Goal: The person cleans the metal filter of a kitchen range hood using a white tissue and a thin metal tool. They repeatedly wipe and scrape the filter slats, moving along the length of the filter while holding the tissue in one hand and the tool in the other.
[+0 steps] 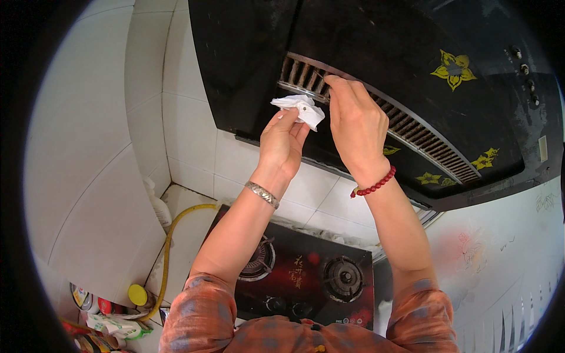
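Note:
My left hand pinches a crumpled white tissue that carries a small dark speck of dirt. Just above the tissue runs the slatted vent grille of a black range hood; brown grime coats its slats. My right hand is at the grille's left part, thumb and fingertips pinched together against the slats. Something thin and dark may stick out from those fingertips, but it is too faint to make out. The right hand covers part of the grille.
Below my arms stands a two-burner gas stove, with a yellow hose curving along its left. A yellow-lidded jar and several packages sit at lower left. White tiled walls flank the hood, which has knobs at right.

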`<move>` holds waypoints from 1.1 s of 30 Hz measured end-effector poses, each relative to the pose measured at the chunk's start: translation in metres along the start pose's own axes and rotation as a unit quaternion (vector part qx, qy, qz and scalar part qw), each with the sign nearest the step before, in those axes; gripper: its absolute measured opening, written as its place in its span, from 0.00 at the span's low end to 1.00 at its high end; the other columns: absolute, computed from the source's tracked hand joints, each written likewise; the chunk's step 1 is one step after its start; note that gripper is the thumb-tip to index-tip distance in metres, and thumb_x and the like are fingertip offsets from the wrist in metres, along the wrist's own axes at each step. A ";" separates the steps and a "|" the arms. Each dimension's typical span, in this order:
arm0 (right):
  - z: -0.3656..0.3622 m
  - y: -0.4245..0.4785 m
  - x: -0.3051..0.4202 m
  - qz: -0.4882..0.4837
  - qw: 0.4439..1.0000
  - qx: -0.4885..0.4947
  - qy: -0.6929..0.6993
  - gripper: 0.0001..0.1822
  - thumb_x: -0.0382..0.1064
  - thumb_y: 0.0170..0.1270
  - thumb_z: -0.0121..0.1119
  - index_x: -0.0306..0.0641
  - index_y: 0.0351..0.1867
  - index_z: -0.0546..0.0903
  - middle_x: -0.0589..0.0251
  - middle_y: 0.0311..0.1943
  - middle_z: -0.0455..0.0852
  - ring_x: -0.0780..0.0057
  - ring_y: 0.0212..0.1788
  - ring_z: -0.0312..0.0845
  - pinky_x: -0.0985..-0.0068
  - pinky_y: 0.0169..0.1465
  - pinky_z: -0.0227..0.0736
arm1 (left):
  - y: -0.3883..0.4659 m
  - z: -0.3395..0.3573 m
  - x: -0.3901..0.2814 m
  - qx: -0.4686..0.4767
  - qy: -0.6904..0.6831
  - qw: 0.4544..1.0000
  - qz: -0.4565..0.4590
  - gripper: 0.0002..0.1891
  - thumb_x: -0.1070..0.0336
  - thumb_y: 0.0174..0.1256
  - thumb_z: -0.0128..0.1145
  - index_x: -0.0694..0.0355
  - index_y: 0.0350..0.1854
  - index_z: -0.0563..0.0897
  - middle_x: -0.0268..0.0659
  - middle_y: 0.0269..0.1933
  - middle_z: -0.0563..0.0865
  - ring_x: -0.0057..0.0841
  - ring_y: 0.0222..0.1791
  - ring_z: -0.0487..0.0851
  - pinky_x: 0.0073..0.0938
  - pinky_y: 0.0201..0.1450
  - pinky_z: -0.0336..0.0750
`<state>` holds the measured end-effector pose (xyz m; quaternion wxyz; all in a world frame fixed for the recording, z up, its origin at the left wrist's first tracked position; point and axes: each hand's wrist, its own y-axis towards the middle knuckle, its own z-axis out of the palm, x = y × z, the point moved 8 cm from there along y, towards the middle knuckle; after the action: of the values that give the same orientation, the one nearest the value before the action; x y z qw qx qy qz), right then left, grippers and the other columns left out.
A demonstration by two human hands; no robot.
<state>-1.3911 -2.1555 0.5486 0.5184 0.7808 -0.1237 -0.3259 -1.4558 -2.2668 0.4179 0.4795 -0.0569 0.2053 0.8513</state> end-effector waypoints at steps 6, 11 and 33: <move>-0.005 -0.001 -0.001 -0.008 0.999 -0.051 0.014 0.15 0.27 0.54 0.61 0.42 0.44 0.84 0.64 0.34 0.82 0.64 0.31 0.83 0.71 0.30 0.79 | 0.001 0.000 0.001 0.011 -0.001 1.000 -0.002 0.06 0.69 0.71 0.53 0.60 0.46 0.78 0.33 0.47 0.82 0.22 0.51 0.80 0.25 0.60 0.74; -0.002 -0.001 0.002 -0.023 0.998 -0.056 0.000 0.14 0.27 0.53 0.62 0.40 0.42 0.85 0.67 0.33 0.81 0.68 0.32 0.81 0.74 0.31 0.78 | 0.000 0.002 0.001 0.009 -0.005 1.000 -0.006 0.07 0.69 0.71 0.53 0.62 0.47 0.78 0.35 0.48 0.82 0.23 0.52 0.80 0.25 0.62 0.74; 0.011 -0.007 -0.006 -0.042 0.999 -0.017 0.020 0.13 0.29 0.51 0.62 0.42 0.40 0.85 0.68 0.33 0.82 0.69 0.31 0.80 0.73 0.31 0.77 | 0.005 0.001 0.004 0.017 -0.005 1.000 -0.002 0.08 0.69 0.71 0.54 0.62 0.48 0.77 0.35 0.49 0.82 0.23 0.52 0.80 0.24 0.60 0.74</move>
<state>-1.4037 -2.1573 0.5424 0.5195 0.7832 -0.0745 -0.3335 -1.4618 -2.2658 0.4187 0.4831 -0.0448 0.2170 0.8470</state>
